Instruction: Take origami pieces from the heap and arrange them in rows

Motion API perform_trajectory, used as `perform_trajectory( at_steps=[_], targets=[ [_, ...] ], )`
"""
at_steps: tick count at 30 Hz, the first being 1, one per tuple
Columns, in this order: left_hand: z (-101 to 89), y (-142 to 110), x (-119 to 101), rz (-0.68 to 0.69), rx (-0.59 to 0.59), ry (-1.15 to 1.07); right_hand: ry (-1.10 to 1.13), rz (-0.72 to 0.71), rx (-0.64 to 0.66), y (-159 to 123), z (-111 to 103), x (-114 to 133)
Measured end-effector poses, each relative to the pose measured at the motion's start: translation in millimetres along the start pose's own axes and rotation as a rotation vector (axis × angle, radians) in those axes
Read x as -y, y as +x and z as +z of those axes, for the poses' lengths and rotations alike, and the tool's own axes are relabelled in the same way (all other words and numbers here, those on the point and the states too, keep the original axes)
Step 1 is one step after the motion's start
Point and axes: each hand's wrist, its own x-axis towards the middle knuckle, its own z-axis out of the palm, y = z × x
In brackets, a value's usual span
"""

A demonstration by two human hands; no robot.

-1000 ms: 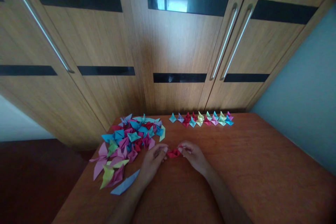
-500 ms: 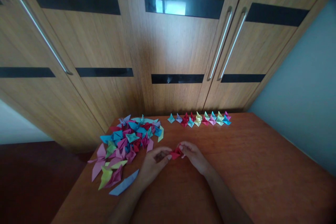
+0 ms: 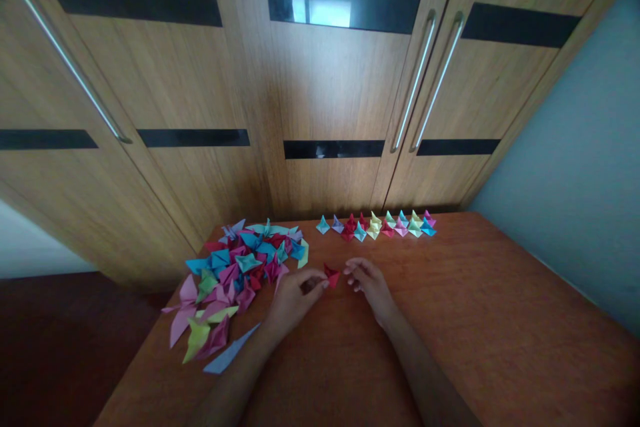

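I report from my end of the head camera. The red piece point(image 3: 331, 275), a small paper fold, is just below and right of the centre of the frame, above or against the table point(image 3: 450, 307); I cannot tell which. One sharp tip points to the upper left, and the lower end points to the bottom of the frame. Its long axis, as far as so small a shape can be read, runs steeply, leaning left at the top.

Grip: the left hand point(image 3: 297, 293) pinches the piece at its left side between thumb and fingers. The right hand point(image 3: 370, 283) holds nothing — its fingers are loosely curled and parted, just right of the piece and clear of it.

Change noted: half a second ago both hands were on the piece, which slanted from lower left to upper right; a second ago it was stretched sideways between them. The right hand has since let go.

The pile point(image 3: 247, 262) of coloured folds, left of centre, and the row point(image 3: 374, 225) of small folds along the table's far edge show no change. The blue strip point(image 3: 230, 350) lies at lower left — beside the left forearm, partly hidden by it. The cabinet point(image 3: 330, 100) fills the upper frame.
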Motion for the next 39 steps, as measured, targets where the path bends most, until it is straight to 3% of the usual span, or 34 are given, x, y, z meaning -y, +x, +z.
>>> perform_trajectory(
  at_steps=[6, 14, 22, 39],
  targets=[
    [10.3, 46.0, 5.6, 0.115, 0.022, 0.397, -0.041, -0.037, -0.022, 4.1, -4.3, -3.9],
    [27.0, 91.8, 15.8, 0.086, 0.070, 0.510, -0.062, -0.053, 0.033, 6.2, -6.7, -7.1],
    [35.2, 103.2, 26.3, 0.053, 0.103, 0.566, -0.082, -0.066, 0.053, 8.4, -6.7, -10.6],
    [40.2, 107.6, 27.7, 0.015, 0.088, 0.600, -0.102, -0.067, 0.066, 9.3, -6.5, -11.9]
  ],
)
